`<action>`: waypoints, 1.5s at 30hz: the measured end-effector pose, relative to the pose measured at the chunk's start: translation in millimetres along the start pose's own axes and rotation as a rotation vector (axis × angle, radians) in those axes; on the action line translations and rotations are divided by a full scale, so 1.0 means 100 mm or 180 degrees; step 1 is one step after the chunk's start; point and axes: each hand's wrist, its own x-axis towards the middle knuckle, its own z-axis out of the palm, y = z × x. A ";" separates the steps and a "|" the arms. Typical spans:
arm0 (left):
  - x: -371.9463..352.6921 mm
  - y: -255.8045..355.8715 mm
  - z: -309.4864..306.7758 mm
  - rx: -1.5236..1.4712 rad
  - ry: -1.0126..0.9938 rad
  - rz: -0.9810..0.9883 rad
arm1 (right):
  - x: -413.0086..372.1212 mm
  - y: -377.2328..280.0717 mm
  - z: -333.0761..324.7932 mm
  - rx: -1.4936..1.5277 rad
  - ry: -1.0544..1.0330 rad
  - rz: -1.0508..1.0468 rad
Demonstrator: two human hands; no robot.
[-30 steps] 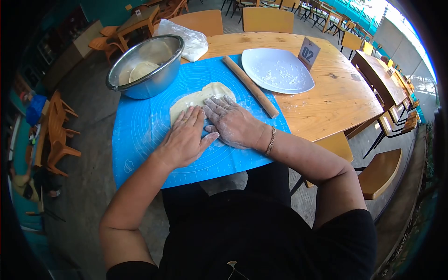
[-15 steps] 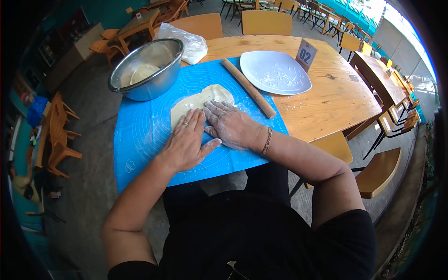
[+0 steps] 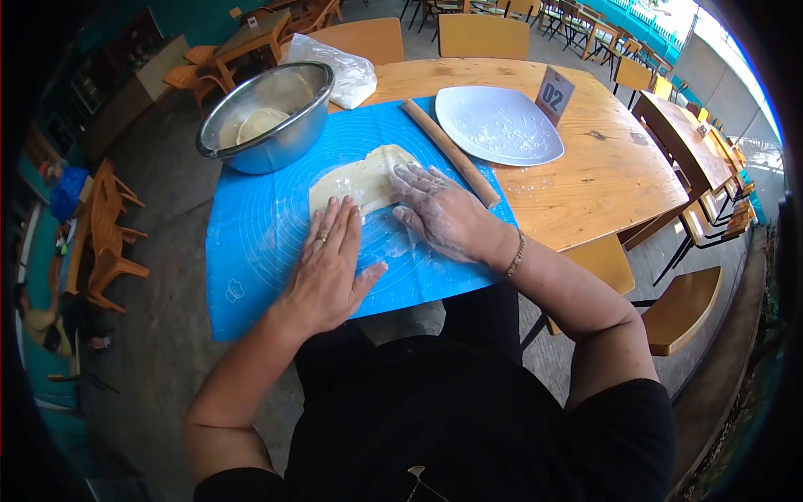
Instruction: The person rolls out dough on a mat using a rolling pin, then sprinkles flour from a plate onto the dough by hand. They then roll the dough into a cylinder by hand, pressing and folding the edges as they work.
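Observation:
A flat, uneven sheet of dough [image 3: 361, 182] lies on a blue silicone mat [image 3: 259, 251] marked with circles. My left hand [image 3: 326, 263] rests flat, its fingertips on the near left edge of the dough. Across from it, my floury right hand [image 3: 443, 213] is spread at the dough's right end, fingers stretched out and touching it. Beyond the right hand a wooden rolling pin [image 3: 452, 153] lies slantwise on the mat. To the upper left stands a metal bowl [image 3: 280, 138] with a pale lump of dough [image 3: 262, 124] in it.
A white square plate [image 3: 499, 125] dusted with flour sits on the wooden table [image 3: 619, 180], beside a number 02 sign [image 3: 554, 94]. Behind the bowl lies a clear plastic bag [image 3: 343, 71] of white stuff. Chairs [image 3: 483, 38] surround the table.
My hands have moved apart: the right one slid right along the dough, the left one shifted slightly down and left. More of the dough's near edge shows between them.

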 end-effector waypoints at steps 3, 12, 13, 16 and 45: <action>-0.10 0.20 0.05 0.0105 -0.0085 0.0189 | -0.13 -0.06 0.08 -0.0390 0.0125 -0.0268; 0.08 -0.08 0.20 -0.0069 -0.0229 -0.0284 | 0.21 -0.03 0.22 -0.0535 -0.0357 -0.0068; 0.10 -0.11 0.20 -0.0069 -0.0234 -0.0291 | 0.24 0.01 0.25 -0.0558 -0.0344 -0.0074; 0.16 -0.19 0.15 -0.0092 -0.0199 -0.0316 | 0.37 0.04 0.24 -0.0411 -0.0419 0.0023; 0.30 -0.32 0.05 0.0169 -0.0443 -0.0516 | 0.33 0.12 0.22 -0.0630 -0.0393 0.0056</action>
